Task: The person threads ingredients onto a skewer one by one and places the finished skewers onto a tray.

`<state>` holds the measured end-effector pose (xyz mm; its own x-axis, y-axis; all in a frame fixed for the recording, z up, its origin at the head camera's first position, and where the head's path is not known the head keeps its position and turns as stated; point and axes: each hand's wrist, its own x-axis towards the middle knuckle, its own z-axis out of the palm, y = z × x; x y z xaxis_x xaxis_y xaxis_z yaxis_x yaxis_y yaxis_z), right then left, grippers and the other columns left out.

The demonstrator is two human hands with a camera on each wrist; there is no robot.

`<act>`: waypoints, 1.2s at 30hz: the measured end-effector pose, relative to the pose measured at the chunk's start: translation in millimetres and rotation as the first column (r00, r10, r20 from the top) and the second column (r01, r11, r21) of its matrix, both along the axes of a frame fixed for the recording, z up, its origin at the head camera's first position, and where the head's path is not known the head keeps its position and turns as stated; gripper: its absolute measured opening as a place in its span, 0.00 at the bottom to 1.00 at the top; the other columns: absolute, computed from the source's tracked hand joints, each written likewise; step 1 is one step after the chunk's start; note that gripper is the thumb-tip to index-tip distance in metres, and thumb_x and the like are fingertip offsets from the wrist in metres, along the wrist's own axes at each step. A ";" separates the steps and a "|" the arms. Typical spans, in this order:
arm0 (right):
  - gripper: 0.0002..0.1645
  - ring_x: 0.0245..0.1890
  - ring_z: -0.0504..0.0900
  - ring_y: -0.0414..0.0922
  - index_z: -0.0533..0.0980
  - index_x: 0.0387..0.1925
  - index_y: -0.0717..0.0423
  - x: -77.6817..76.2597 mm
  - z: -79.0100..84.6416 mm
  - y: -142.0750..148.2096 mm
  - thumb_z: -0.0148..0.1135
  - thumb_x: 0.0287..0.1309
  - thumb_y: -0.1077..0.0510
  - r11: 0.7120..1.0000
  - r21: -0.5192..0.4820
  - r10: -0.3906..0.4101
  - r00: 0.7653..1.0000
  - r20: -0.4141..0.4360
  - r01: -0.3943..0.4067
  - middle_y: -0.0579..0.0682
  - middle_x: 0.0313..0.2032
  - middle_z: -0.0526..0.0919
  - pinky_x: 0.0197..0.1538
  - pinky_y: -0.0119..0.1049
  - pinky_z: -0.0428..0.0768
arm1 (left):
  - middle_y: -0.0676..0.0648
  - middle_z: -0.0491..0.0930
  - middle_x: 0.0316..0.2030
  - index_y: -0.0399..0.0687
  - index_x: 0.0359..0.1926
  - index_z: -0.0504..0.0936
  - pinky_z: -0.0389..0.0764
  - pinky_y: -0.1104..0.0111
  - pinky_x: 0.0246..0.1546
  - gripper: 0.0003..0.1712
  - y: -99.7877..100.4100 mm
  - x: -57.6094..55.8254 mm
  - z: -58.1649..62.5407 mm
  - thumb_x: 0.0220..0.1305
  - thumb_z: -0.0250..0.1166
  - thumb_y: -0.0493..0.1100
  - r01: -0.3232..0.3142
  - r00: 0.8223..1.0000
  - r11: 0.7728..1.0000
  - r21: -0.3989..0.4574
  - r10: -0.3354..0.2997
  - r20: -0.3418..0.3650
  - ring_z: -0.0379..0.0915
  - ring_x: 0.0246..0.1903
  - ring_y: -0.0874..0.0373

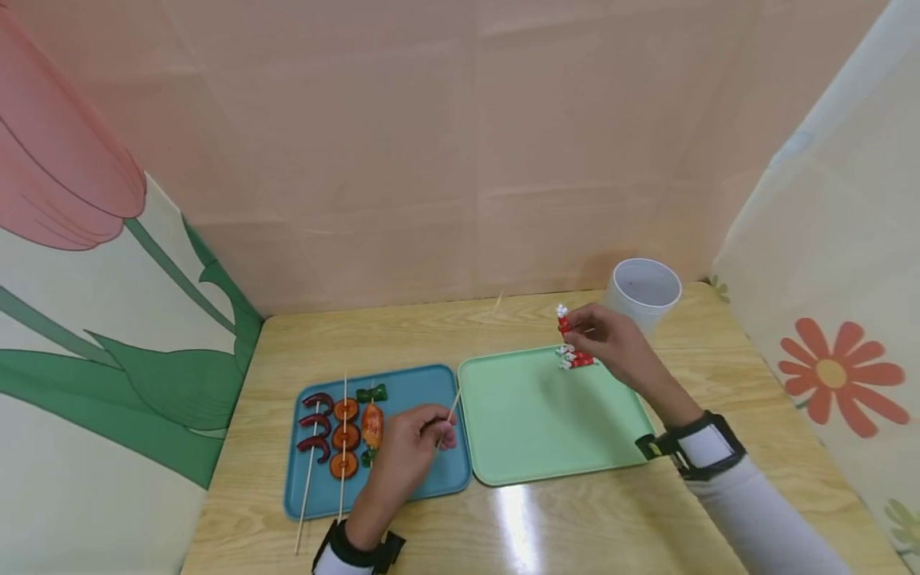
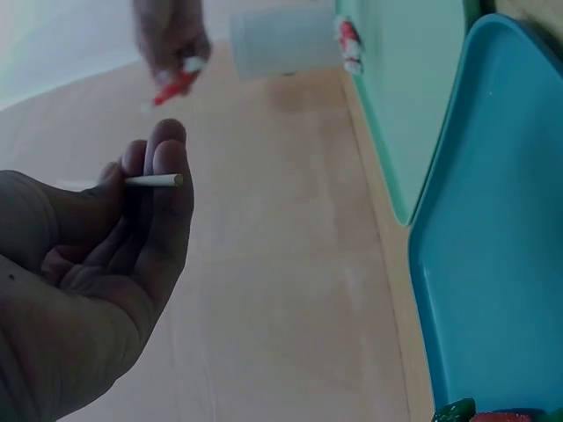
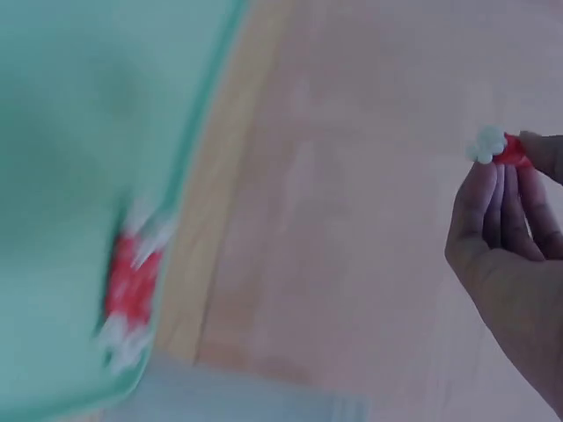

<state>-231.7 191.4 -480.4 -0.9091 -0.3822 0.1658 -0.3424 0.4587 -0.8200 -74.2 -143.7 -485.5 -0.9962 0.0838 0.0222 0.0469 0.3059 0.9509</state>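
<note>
Between thumb and fingers, my left hand (image 1: 410, 447) pinches a thin wooden skewer (image 2: 157, 180), above the right part of the blue tray (image 1: 451, 473). A small red piece with white knobbly ends (image 3: 503, 148) is in the fingertips of my right hand (image 1: 614, 339), raised over the back of the green tray (image 1: 546, 435). More red-and-white pieces (image 1: 578, 359) lie in that tray near its back edge. Loaded skewers rest on the blue tray: dark red curved pieces (image 1: 314, 421), orange rounds (image 1: 346, 437), and an orange piece (image 1: 371, 425) between green ones, partly hidden by my left hand.
Behind the green tray's right corner stands a white cup (image 1: 647, 295), close to my right hand. The two trays sit side by side on the wooden table (image 1: 561, 527). A pinkish wall covering (image 1: 402, 160) rises behind the table, with flower-printed panels at both sides.
</note>
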 end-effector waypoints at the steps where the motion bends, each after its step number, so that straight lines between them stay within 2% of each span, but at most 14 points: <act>1: 0.15 0.44 0.87 0.39 0.79 0.52 0.57 2.6 9.3 -4.4 0.68 0.67 0.58 0.999 -0.050 0.011 0.999 0.046 -0.008 0.53 0.47 0.87 0.49 0.27 0.87 | 0.41 0.86 0.30 0.39 0.39 0.87 0.89 0.68 0.31 0.07 -0.6 0.4 -0.5 0.70 0.62 0.30 0.021 1.000 1.000 -0.016 -0.021 -0.004 0.84 0.30 0.57; 4: 0.18 0.46 0.87 0.39 0.78 0.55 0.60 10.2 30.8 -16.2 0.66 0.69 0.56 0.984 -0.176 0.055 0.989 0.134 -0.031 0.50 0.48 0.87 0.52 0.28 0.87 | 0.41 0.85 0.29 0.38 0.38 0.87 0.89 0.66 0.30 0.08 -2.1 1.4 -1.5 0.70 0.61 0.28 0.075 0.997 0.995 -0.059 -0.076 -0.012 0.84 0.29 0.59; 8: 0.19 0.46 0.87 0.39 0.78 0.57 0.62 19.5 50.0 -30.2 0.65 0.69 0.57 0.972 -0.232 0.084 0.985 0.152 -0.047 0.44 0.47 0.87 0.53 0.28 0.87 | 0.42 0.85 0.29 0.37 0.39 0.87 0.89 0.66 0.30 0.08 -2.9 2.4 -2.8 0.70 0.61 0.28 0.108 0.994 0.991 -0.079 -0.109 -0.010 0.85 0.29 0.60; 15: 0.20 0.45 0.88 0.43 0.78 0.57 0.63 27.2 64.8 -46.1 0.67 0.67 0.60 0.958 -0.278 0.112 0.984 0.139 -0.069 0.43 0.46 0.87 0.53 0.30 0.87 | 0.37 0.85 0.31 0.35 0.38 0.87 0.87 0.75 0.28 0.09 -2.8 2.3 -4.1 0.70 0.60 0.27 0.125 0.992 0.989 -0.082 -0.125 0.008 0.85 0.29 0.58; 17: 0.19 0.45 0.88 0.43 0.78 0.57 0.64 27.9 66.0 -48.6 0.67 0.67 0.61 0.955 -0.286 0.118 0.984 0.135 -0.075 0.44 0.46 0.88 0.53 0.30 0.87 | 0.37 0.84 0.31 0.34 0.38 0.87 0.87 0.73 0.28 0.09 -3.0 2.3 -4.1 0.70 0.60 0.26 0.125 0.992 0.989 -0.074 -0.124 0.020 0.85 0.29 0.57; 20: 0.18 0.44 0.88 0.42 0.80 0.56 0.61 30.0 67.6 -51.6 0.68 0.66 0.61 0.964 -0.255 0.099 0.991 0.095 -0.071 0.46 0.46 0.88 0.52 0.30 0.87 | 0.41 0.84 0.29 0.35 0.38 0.87 0.88 0.71 0.28 0.09 -3.7 3.1 -3.6 0.70 0.60 0.27 0.120 0.992 0.991 -0.053 -0.118 0.046 0.84 0.29 0.58; 21: 0.17 0.44 0.88 0.42 0.81 0.55 0.60 31.1 68.4 -52.9 0.68 0.65 0.61 0.970 -0.233 0.089 0.994 0.061 -0.072 0.47 0.46 0.88 0.51 0.29 0.87 | 0.42 0.84 0.29 0.35 0.38 0.87 0.89 0.69 0.28 0.09 -3.9 3.6 -3.2 0.70 0.60 0.27 0.120 0.992 0.992 -0.046 -0.117 0.054 0.83 0.29 0.58; 23: 0.16 0.43 0.87 0.40 0.83 0.54 0.55 33.9 70.4 -55.6 0.70 0.64 0.61 0.989 -0.128 0.063 0.996 -0.064 -0.071 0.46 0.46 0.88 0.50 0.25 0.86 | 0.45 0.83 0.28 0.36 0.38 0.87 0.89 0.67 0.29 0.09 -4.2 4.9 -2.8 0.70 0.60 0.27 0.120 0.991 0.992 -0.039 -0.117 0.071 0.83 0.28 0.60; 25: 0.16 0.42 0.86 0.38 0.84 0.52 0.51 37.3 73.6 -59.5 0.71 0.62 0.61 0.998 -0.017 0.049 0.974 -0.222 -0.054 0.45 0.45 0.88 0.47 0.22 0.85 | 0.46 0.83 0.27 0.36 0.38 0.87 0.89 0.68 0.28 0.09 -4.0 5.9 -2.0 0.70 0.60 0.27 0.122 0.990 0.992 -0.040 -0.119 0.078 0.82 0.28 0.60; 27: 0.16 0.43 0.86 0.38 0.85 0.50 0.49 39.7 76.2 -63.4 0.72 0.61 0.62 0.997 0.077 0.050 0.928 -0.370 -0.023 0.44 0.45 0.88 0.46 0.20 0.84 | 0.47 0.83 0.27 0.37 0.37 0.87 0.89 0.69 0.28 0.10 -3.7 6.8 -1.5 0.70 0.60 0.27 0.120 0.990 0.992 -0.051 -0.115 0.081 0.83 0.28 0.60; 29: 0.16 0.42 0.85 0.39 0.85 0.50 0.49 41.9 78.0 -67.8 0.73 0.60 0.63 0.990 0.138 0.063 0.883 -0.466 0.001 0.43 0.43 0.88 0.44 0.24 0.85 | 0.46 0.84 0.27 0.38 0.37 0.87 0.88 0.71 0.28 0.10 -2.9 7.4 -0.5 0.70 0.60 0.27 0.115 0.991 0.992 -0.059 -0.110 0.075 0.83 0.27 0.61; 31: 0.16 0.42 0.86 0.42 0.86 0.49 0.51 43.8 78.3 -72.2 0.73 0.58 0.65 0.988 0.153 0.070 0.855 -0.514 0.010 0.45 0.42 0.88 0.45 0.30 0.87 | 0.46 0.84 0.27 0.38 0.36 0.87 0.88 0.72 0.28 0.10 -1.8 7.7 0.4 0.70 0.60 0.27 0.108 0.992 0.992 -0.059 -0.104 0.070 0.83 0.27 0.60; 33: 0.16 0.41 0.86 0.43 0.86 0.47 0.53 45.7 77.1 -76.2 0.74 0.57 0.66 0.988 0.152 0.059 0.837 -0.544 0.029 0.46 0.41 0.88 0.43 0.37 0.89 | 0.46 0.84 0.26 0.38 0.36 0.87 0.88 0.72 0.28 0.10 -0.5 7.8 1.3 0.70 0.60 0.27 0.101 0.993 0.993 -0.057 -0.098 0.064 0.84 0.27 0.59; 36: 0.15 0.40 0.86 0.44 0.86 0.46 0.55 49.2 74.0 -81.2 0.75 0.55 0.67 0.990 0.127 0.022 0.821 -0.570 0.062 0.48 0.40 0.89 0.41 0.39 0.89 | 0.46 0.84 0.27 0.36 0.35 0.87 0.89 0.71 0.28 0.09 0.9 7.8 2.2 0.70 0.61 0.27 0.094 0.995 0.994 -0.063 -0.092 0.045 0.85 0.28 0.57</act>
<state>-182.5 110.2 -406.5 -0.6761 -0.4215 0.6043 -0.7180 0.5611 -0.4119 -66.3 -142.8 -483.3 -0.9840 0.1761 -0.0277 0.0387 0.3629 0.9310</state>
